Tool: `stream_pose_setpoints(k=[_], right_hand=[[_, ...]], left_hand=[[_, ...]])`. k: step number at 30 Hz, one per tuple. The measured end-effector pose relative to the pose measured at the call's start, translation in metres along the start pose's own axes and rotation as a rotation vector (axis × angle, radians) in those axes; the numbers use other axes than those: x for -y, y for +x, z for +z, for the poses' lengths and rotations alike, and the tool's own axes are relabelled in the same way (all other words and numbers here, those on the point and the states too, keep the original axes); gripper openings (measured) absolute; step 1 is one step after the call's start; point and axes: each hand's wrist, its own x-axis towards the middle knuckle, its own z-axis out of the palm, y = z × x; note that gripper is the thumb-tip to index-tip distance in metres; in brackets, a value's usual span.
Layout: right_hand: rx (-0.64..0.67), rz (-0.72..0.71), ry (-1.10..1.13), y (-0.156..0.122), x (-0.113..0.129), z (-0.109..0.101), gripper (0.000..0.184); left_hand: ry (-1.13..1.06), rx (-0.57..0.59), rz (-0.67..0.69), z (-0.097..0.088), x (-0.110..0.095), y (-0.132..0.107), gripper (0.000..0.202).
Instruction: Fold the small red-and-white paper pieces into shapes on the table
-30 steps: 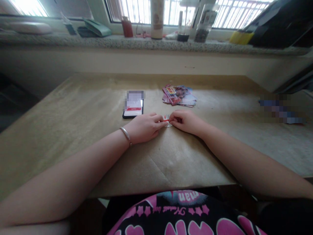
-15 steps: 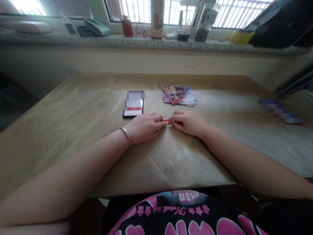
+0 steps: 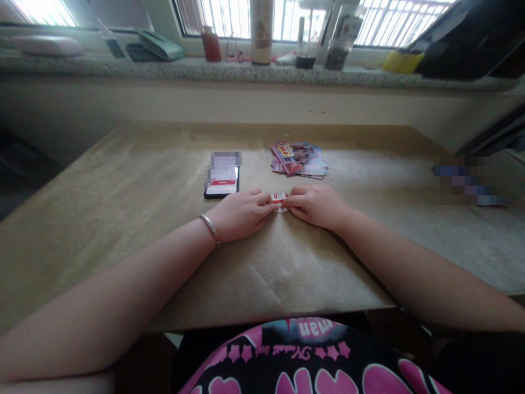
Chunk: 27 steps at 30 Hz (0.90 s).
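Note:
Between my two hands lies a small white packet with red print (image 3: 279,196), low on the table in the middle of the view. My left hand (image 3: 248,210) grips its left side with fingers pressed together, and my right hand (image 3: 311,203) pinches the right side. The fingers cover much of the packet, so its full shape is hidden. A phone (image 3: 222,178) with a lit screen lies just beyond my left hand. Past my right hand, a loose pile of colourful cards (image 3: 299,158) is fanned out.
The table (image 3: 123,219) has a tan cover. At the far right lies a blurred bluish strip (image 3: 470,183). On the stone windowsill (image 3: 164,71) stand a red bottle (image 3: 211,45), a pale tall bottle (image 3: 261,35), a clear container (image 3: 342,41) and a yellow object (image 3: 404,61).
Both hands stay on the packet, with only a very slight shift of the fingers. The whole view has drifted a little.

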Motion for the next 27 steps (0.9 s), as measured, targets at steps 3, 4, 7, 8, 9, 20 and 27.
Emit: stream_pose_setpoints(k=[3,4,7,8,9,20,27], right_hand=[[0.014,-0.020,-0.069,-0.001,0.000,-0.003,0.025],[0.020,-0.014,-0.072,0.000,0.001,-0.003,0.024],[0.030,0.018,-0.028,0.000,0.001,-0.005,0.023],[0.032,0.034,-0.008,0.001,0.001,-0.006,0.023],[0.033,0.050,0.009,0.001,0.000,-0.006,0.023],[0.072,0.049,-0.020,-0.004,-0.001,-0.017,0.024],[0.084,0.078,0.040,-0.002,-0.001,-0.017,0.024]], left_hand=[[0.011,0.000,0.009,-0.001,-0.001,0.001,0.038],[0.013,0.002,0.011,-0.002,-0.001,0.001,0.038],[0.030,0.018,-0.003,-0.004,-0.002,0.002,0.035],[0.036,0.022,-0.012,-0.005,-0.002,0.002,0.034],[0.038,0.026,-0.019,-0.005,-0.002,0.002,0.032],[-0.147,0.026,-0.026,-0.004,0.007,-0.001,0.029],[-0.192,0.038,-0.025,-0.006,0.009,0.000,0.031]])
